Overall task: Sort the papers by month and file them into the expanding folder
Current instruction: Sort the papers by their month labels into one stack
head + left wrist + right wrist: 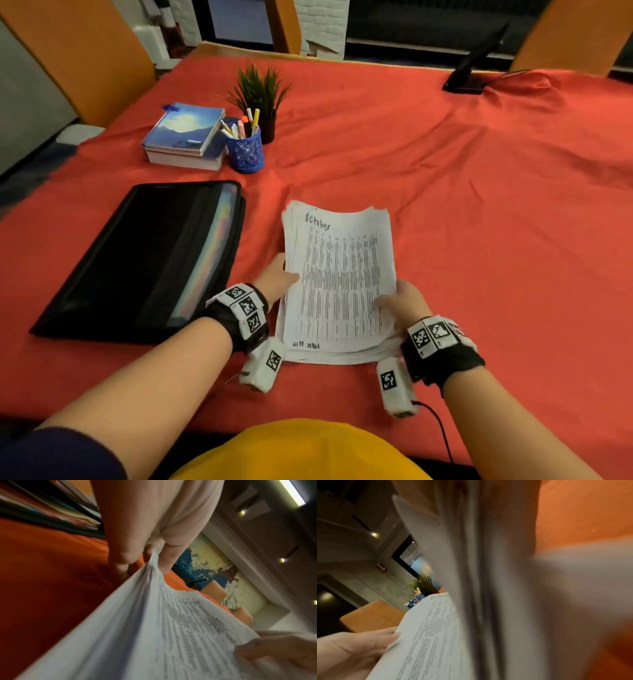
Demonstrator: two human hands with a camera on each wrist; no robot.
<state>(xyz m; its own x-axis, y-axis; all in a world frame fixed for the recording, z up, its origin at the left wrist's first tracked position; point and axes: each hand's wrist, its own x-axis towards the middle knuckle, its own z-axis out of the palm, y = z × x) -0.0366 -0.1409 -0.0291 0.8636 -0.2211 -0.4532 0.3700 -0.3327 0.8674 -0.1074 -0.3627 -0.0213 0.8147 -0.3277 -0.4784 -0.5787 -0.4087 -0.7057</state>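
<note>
Red cloth covers the worktop (pixel 445 192), rumpled toward the right of the head view. I hold the stack of papers (pixel 339 284) at lower centre, lifted at its near end, its top sheet headed with what reads as October. My left hand (pixel 275 278) has thumb on top and fingers under the left edge; the left wrist view shows that grip pinching the sheets. My right hand (pixel 402 301) curls round the lower right corner, thumb on the top page. Just left of the papers lies the expanding folder (pixel 144 260), black, flat, coloured dividers showing along its right side.

My worry: the sheets are unevenly squared, so a loose grip could let lower pages slide out and fan across the cloth. Peeling one page off may drag a second with it, mixing months.
</note>
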